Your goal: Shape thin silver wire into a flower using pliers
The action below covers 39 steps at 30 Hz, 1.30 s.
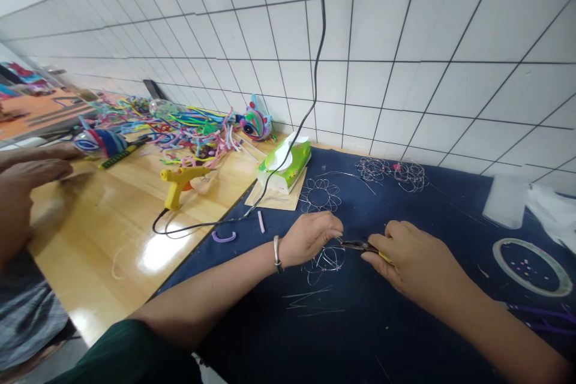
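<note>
My left hand (pixel 312 237), with a silver bangle at the wrist, pinches a looped wire flower frame (pixel 326 259) near its top edge. The frame hangs or rests under the fingers over the dark blue cloth (pixel 360 312). From the right, my right hand (pixel 407 252) is closed round the yellow handles of needle-nose pliers (pixel 360 245). Their dark jaws reach to the wire beside my left fingertips. Whether the jaws grip the wire is too small to tell. Several straight wire pieces (pixel 312 303) lie below. Another wire flower (pixel 319 195) lies flat beyond my left hand.
Further back are tangled wire shapes (pixel 389 173) and a green tissue pack (pixel 285 165). At right lies a round tray (pixel 533 267) with small beads. A black cord (pixel 315 84) hangs down to a yellow glue gun (pixel 182 183). A co-worker's hands (pixel 36 180) are at far left.
</note>
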Available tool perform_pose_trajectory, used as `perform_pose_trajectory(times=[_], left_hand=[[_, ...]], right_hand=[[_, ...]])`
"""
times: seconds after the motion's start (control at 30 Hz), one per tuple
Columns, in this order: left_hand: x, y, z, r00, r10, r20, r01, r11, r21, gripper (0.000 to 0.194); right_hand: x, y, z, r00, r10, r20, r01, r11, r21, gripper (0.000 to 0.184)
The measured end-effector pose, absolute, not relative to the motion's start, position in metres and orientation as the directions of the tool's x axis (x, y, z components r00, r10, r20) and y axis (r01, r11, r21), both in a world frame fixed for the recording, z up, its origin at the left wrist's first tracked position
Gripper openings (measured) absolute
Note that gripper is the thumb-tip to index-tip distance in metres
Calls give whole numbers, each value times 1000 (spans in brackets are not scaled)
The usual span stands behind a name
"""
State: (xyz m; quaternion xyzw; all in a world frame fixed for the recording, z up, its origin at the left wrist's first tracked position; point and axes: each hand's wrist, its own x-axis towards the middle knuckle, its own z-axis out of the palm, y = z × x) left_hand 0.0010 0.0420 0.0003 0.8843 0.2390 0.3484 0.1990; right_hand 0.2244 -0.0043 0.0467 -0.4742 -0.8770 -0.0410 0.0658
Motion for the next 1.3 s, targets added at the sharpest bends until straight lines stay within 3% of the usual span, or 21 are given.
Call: perform_pose_trajectory(times=[0.33, 0.53, 0.83, 1.3], left_hand=[[0, 41, 0, 664, 583, 469, 302, -783, 544, 14], [0, 40, 2, 627, 605, 490, 373, -786, 493, 14], [0, 37, 6, 518, 701, 490, 463, -712, 529, 15], [-1, 41, -4, 611, 562, 557, 420, -827, 374, 17]], right_hand=[[220, -9, 42, -517, 846, 132, 852, 523, -11, 24], [219, -11, 37, -493, 846, 203, 864, 504, 0, 28], [214, -14, 36, -445, 850, 283, 891, 452, 46, 26], [215, -14, 34, -443, 859, 256, 892, 451, 31, 25]])
